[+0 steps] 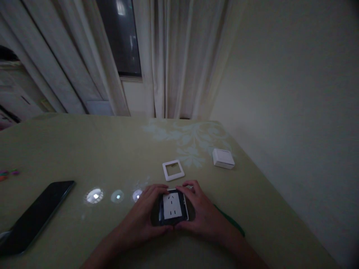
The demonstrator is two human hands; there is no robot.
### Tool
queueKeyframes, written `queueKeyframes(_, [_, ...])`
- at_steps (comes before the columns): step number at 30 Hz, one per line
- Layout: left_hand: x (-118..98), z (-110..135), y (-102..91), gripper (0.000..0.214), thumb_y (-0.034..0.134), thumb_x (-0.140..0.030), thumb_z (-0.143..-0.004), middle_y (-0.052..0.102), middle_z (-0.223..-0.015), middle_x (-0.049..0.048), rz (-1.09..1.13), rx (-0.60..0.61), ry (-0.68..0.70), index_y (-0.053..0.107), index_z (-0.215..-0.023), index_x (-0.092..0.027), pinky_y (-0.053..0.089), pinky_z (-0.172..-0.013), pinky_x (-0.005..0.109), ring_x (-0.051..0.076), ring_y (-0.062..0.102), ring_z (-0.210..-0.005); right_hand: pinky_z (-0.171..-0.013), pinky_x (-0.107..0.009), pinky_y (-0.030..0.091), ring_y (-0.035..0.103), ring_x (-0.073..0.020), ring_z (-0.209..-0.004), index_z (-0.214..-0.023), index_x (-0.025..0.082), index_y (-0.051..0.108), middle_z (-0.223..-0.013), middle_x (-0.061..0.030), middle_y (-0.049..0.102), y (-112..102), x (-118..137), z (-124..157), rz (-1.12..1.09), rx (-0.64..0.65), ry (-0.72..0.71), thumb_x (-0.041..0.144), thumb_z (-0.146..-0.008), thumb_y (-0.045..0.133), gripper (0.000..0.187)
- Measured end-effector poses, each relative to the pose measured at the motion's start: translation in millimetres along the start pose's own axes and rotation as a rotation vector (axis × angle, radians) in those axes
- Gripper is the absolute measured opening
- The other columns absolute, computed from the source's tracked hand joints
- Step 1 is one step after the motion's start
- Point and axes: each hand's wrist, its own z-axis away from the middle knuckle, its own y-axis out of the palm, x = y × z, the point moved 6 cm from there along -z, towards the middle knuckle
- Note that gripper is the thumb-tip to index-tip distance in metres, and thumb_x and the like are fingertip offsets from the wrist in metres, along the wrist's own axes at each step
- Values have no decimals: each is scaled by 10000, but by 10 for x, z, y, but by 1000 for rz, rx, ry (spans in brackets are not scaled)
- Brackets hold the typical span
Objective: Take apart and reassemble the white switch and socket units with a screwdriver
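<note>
Both my hands hold a wall socket (172, 206) with a white face plate and dark frame, just above the green table (112, 149) near its front. My left hand (143, 215) grips its left side with curled fingers. My right hand (202, 213) grips its right side, fingers wrapped over the top edge. Just beyond the hands lies a white square frame (173, 170). Further right sits a white switch module (223, 158).
A black phone (36, 215) lies at the table's left front. Small coloured bits (8, 173) sit at the far left edge. A green item (230, 220) shows beneath my right wrist. Curtains (174, 56) and a dark window stand behind; a wall runs along the right.
</note>
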Motion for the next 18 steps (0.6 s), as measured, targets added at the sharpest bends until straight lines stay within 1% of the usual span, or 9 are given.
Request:
queueKeyframes(3, [-38, -7, -22, 707, 903, -355, -827, 620, -1453, 106, 28, 38, 1, 533, -1429, -336, 559, -1090, 547, 360, 615, -1324, -1174, -461, 496, 552, -337, -1383, -1459, 243, 586, -1505, -119, 457, -11, 5, -7, 5, 7, -37, 384, -606, 1049, 981])
queueKeyframes(6, [-83, -7, -34, 691, 882, -335, -842, 645, -1415, 101, 21, 57, -4, 539, -1442, -331, 571, -1083, 519, 342, 649, -1286, -1207, -465, 462, 510, -342, -1418, -1433, 223, 579, -1484, -122, 486, -11, 2, -7, -10, 12, -70, 394, -566, 1067, 1009])
queueKeyframes(7, [-99, -4, -37, 690, 880, -330, -843, 641, -1422, 104, 15, 57, 3, 543, -1445, -329, 567, -1093, 517, 343, 646, -1296, -1220, -470, 447, 499, -341, -1429, -1445, 229, 575, -1492, -123, 489, -8, 3, -5, -16, 14, -78, 408, -575, 1065, 1014])
queueKeyframes(9, [-110, 5, -38, 686, 876, -343, -855, 628, -1449, 115, -2, 66, 17, 551, -1459, -327, 563, -1109, 515, 347, 637, -1323, -1241, -482, 423, 476, -341, -1458, -1485, 270, 573, -1524, -117, 482, 4, 20, 1, -22, 18, -101, 440, -634, 1040, 985])
queueKeyframes(12, [-71, 14, -44, 645, 855, -445, -906, 625, -1485, 130, -49, 60, 47, 573, -1475, -333, 574, -1099, 512, 357, 639, -1340, -1246, -493, 415, 459, -345, -1483, -1506, 343, 597, -1555, -100, 481, 32, 73, 7, -1, 25, -153, 414, -698, 1004, 908])
queueKeyframes(13, [-50, 12, -47, 621, 837, -496, -925, 637, -1484, 131, -71, 47, 70, 589, -1471, -335, 583, -1084, 506, 358, 648, -1332, -1244, -492, 418, 464, -345, -1480, -1501, 347, 610, -1550, -100, 494, 41, 90, 6, 12, 25, -168, 397, -705, 999, 888])
queueKeyframes(15, [-11, 2, -46, 570, 783, -587, -961, 692, -1438, 124, -123, 11, 146, 633, -1452, -338, 599, -1051, 486, 347, 685, -1281, -1241, -485, 424, 491, -338, -1457, -1482, 321, 638, -1519, -107, 535, 52, 111, -4, 33, 15, -182, 369, -708, 998, 856])
queueKeyframes(18, [36, -21, -36, 483, 674, -650, -1015, 776, -1326, 100, -184, -49, 256, 712, -1392, -350, 608, -1020, 446, 312, 731, -1191, -1233, -477, 436, 523, -326, -1431, -1467, 296, 659, -1497, -113, 578, 54, 117, -25, 47, 0, -183, 354, -712, 1004, 833])
